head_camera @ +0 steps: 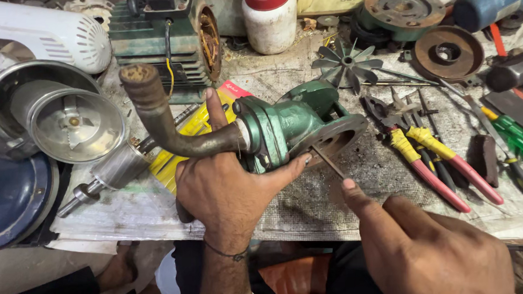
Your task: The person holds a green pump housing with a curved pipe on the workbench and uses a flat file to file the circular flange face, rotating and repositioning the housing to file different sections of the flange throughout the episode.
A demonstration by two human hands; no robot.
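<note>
My left hand (pixel 225 187) grips a green cast pump body (pixel 284 128) where a rusty curved pipe (pixel 158 113) joins it, index finger pointing up behind the pipe. The pump rests on the cloth-covered bench, its round flange (pixel 338 138) facing right. My right hand (pixel 422 246) holds a thin dark metal tool (pixel 328 161) whose tip touches the flange face near my left thumb.
Pliers with yellow and red handles (pixel 429 156) lie right of the pump, beside green-handled screwdrivers (pixel 511 137). Behind are a grey fan impeller (pixel 346 62), rusty discs (pixel 447 51), a green motor (pixel 166 38) and a white jar (pixel 269 18). Steel mixer jars (pixel 63 118) sit at left.
</note>
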